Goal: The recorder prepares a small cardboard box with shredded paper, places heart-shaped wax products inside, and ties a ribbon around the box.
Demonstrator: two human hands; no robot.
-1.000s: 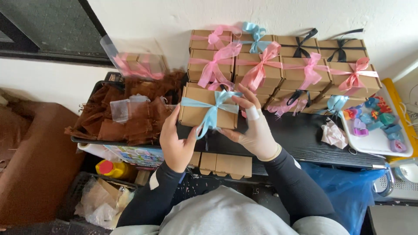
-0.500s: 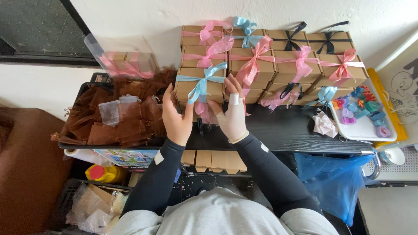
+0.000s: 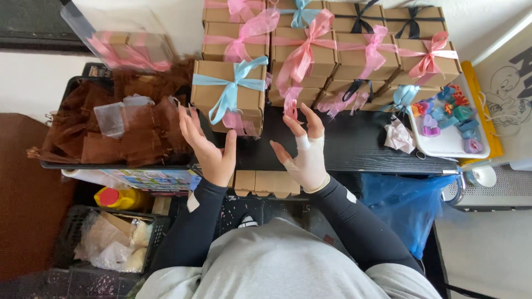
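A brown cardboard box tied with a light blue ribbon bow (image 3: 228, 91) rests on top of another box at the front left of a stack of ribboned boxes (image 3: 332, 50). My left hand (image 3: 208, 147) hovers just below it, fingers spread, holding nothing. My right hand (image 3: 303, 152), in a pale fingerless glove with a bandaged finger, is open over the black tabletop (image 3: 354, 149), apart from the boxes.
A black tray of brown organza bags (image 3: 111, 130) lies at the left. A white tray with small colourful pieces (image 3: 451, 119) sits at the right, with crumpled pink fabric (image 3: 399, 137) beside it. Flat cardboard blanks (image 3: 266, 182) hang at the table's front edge. A blue plastic bag (image 3: 404, 205) hangs lower right.
Both hands carried the blue-ribboned box away from me, set it on the stack, then let go and drew back open.
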